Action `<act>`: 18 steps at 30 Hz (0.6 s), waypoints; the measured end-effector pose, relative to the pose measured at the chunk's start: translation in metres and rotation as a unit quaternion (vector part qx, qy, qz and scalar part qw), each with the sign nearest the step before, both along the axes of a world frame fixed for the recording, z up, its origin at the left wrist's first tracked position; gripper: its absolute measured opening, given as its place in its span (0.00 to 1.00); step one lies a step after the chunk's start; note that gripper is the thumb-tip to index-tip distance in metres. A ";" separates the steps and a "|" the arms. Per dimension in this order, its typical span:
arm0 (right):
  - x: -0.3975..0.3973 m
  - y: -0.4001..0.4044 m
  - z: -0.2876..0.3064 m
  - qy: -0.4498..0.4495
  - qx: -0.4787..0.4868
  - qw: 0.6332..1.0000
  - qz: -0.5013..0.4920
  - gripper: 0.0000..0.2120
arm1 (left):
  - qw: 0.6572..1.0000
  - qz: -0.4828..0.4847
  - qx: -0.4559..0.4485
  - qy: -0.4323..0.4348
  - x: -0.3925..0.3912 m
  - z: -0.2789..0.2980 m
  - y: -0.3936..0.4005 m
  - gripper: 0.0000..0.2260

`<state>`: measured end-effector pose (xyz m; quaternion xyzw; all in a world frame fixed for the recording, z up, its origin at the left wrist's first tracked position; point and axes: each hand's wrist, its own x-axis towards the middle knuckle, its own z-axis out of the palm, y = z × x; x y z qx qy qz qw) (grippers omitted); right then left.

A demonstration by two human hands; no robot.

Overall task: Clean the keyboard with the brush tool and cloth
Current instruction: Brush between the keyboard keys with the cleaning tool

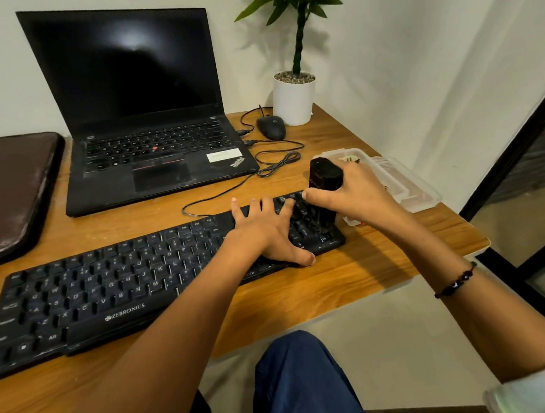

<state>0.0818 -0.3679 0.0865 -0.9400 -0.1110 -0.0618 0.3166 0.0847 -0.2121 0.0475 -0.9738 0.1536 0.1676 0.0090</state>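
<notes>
While steadying the keyboard (111, 287) on the desk (339, 283): left hand (263, 230), fingers spread flat over right-end keys; right hand (354, 194) gripping upright black brush tool (324, 180), bristles down on keys just beside the left fingertips.

There is only one view, from the camera on my head. It looks forward and down, over my arms, at the desk (355, 275) in front of me. The lens is wide, so the edges bend. My hands are close, in the middle; the keyboard (112, 290) runs to the lower left. The wall is at the top, my knee at the bottom.
</notes>
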 end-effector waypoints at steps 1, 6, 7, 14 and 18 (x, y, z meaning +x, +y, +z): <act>0.000 -0.003 0.003 0.044 -0.006 0.999 -0.003 0.15 | 1.000 0.000 -0.002 0.002 0.000 0.000 0.000 0.53; -0.003 -0.002 0.008 0.087 0.015 0.996 0.000 0.16 | 1.000 0.002 0.002 0.001 0.000 0.001 -0.001 0.53; -0.005 0.002 0.004 0.043 0.026 0.999 0.001 0.16 | 1.000 0.002 0.003 0.001 0.000 0.001 -0.001 0.53; 0.001 0.001 0.012 0.114 -0.027 0.993 0.008 0.13 | 1.000 0.004 0.007 0.001 0.000 0.001 -0.002 0.53; -0.002 0.005 0.000 0.020 0.034 0.999 0.014 0.14 | 1.000 0.005 0.009 0.003 0.000 0.002 -0.002 0.52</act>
